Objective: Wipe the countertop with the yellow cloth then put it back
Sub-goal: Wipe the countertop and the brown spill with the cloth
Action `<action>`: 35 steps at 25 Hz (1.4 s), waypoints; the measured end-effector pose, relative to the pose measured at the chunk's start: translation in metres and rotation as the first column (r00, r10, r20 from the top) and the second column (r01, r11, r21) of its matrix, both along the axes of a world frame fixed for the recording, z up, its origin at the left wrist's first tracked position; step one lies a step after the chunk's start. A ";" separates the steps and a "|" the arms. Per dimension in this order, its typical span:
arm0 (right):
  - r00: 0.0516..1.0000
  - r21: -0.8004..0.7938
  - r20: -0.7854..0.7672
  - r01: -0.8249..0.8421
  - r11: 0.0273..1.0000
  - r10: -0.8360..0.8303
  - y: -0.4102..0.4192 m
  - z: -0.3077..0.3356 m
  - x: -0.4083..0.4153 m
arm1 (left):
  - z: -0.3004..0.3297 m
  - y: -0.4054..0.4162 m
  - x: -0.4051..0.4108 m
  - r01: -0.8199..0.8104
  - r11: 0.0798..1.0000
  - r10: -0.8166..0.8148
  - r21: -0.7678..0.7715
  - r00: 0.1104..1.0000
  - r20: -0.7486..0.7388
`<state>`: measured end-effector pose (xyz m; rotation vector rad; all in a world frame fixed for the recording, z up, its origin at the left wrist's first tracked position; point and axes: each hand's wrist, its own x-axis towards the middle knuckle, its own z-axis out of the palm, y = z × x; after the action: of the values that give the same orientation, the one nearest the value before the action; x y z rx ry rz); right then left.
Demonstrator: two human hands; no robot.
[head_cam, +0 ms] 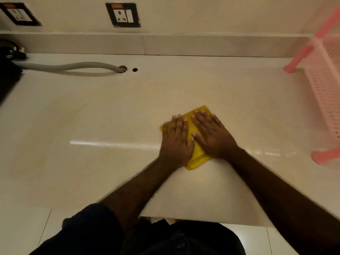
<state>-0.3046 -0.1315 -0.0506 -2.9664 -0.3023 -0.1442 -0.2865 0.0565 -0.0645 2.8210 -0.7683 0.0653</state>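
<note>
A folded yellow cloth (197, 159) lies flat on the cream countertop (92, 116), right of centre. My left hand (176, 140) rests palm down on the cloth's left half, fingers stretched out and close together. My right hand (211, 133) presses palm down on its right half, fingers pointing away from me. Both hands cover most of the cloth; only its far corner, a strip between the hands and its near corner show. Neither hand curls around the cloth.
A pink plastic rack (323, 85) stands at the right edge of the counter. A grey hose (70, 67) runs from a black appliance (9, 70) at the far left into a counter hole (122, 68). Two wall sockets (123, 14) sit above the backsplash.
</note>
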 end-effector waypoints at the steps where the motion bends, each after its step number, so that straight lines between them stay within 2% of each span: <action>1: 0.999 0.005 0.020 0.047 0.999 -0.047 -0.005 -0.002 -0.017 | -0.002 -0.006 -0.006 0.051 0.999 -0.051 -0.011 0.999 -0.003; 6: 0.969 0.001 -0.015 0.246 0.969 -0.245 0.011 -0.013 -0.082 | -0.009 0.004 -0.035 0.239 0.968 -0.232 -0.078 0.969 0.091; 10: 0.950 -0.009 -0.059 0.305 0.952 -0.305 0.065 -0.014 -0.079 | -0.002 0.054 -0.025 0.262 0.963 -0.254 -0.064 0.961 0.110; 13: 0.966 -0.010 -0.069 0.247 0.969 -0.247 0.121 -0.013 -0.043 | 0.000 0.113 -0.003 0.176 0.984 -0.173 -0.018 0.978 0.117; 19: 0.994 0.053 -0.110 0.026 0.998 -0.020 0.259 -0.010 0.042 | -0.001 0.258 0.040 -0.119 0.990 0.114 0.078 0.991 0.076; 24: 0.980 0.065 -0.103 -0.165 0.984 0.171 0.349 -0.005 0.046 | -0.009 0.354 0.010 -0.325 0.940 0.315 0.102 0.943 0.103; 29: 0.943 0.012 -0.049 -0.328 0.945 0.328 0.348 -0.010 0.001 | -0.014 0.346 -0.064 -0.464 0.880 0.454 0.107 0.885 0.099; 32: 0.943 -0.007 -0.054 -0.328 0.945 0.327 0.307 -0.010 -0.021 | -0.015 0.309 -0.085 -0.420 0.897 0.415 0.141 0.908 0.064; 35: 0.967 -0.015 -0.068 -0.247 0.969 0.245 0.254 -0.005 -0.038 | -0.012 0.256 -0.084 -0.352 0.930 0.350 0.107 0.936 0.031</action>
<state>-0.3427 0.1226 -0.0558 -2.9162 -0.6631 -0.0134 -0.3703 0.3129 -0.0765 3.0327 -0.2657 0.0977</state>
